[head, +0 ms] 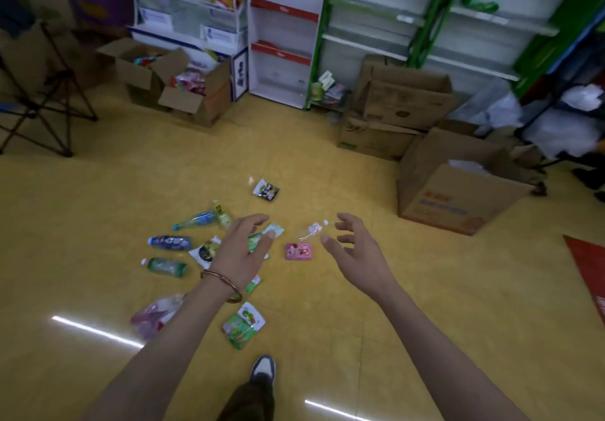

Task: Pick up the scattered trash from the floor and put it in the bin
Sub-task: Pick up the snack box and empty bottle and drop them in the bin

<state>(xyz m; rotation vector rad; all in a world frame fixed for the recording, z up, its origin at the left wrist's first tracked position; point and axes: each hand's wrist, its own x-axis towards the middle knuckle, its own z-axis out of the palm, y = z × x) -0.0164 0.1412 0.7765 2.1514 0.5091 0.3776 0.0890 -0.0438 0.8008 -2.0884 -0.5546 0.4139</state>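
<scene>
Trash lies scattered on the yellow floor: a pink packet [298, 251], a clear crushed bottle [311, 230], a black-and-white wrapper [266, 190], a blue bottle [170, 242], a green bottle [165, 266], a teal bottle [195, 220], a green snack bag [243, 325] and a pink plastic bag [154, 316]. My left hand [240, 250] hovers over the wrappers, fingers spread, holding nothing. My right hand [355, 248] is open just right of the clear bottle. An open cardboard box [458, 198] stands to the right.
Store shelves [393, 27] line the back wall. More cardboard boxes [183, 93] [399, 99] sit at their feet. A folding chair [42, 93] stands at the left. My shoe [263, 370] is at the bottom. A red mat [589, 266] lies at the right edge.
</scene>
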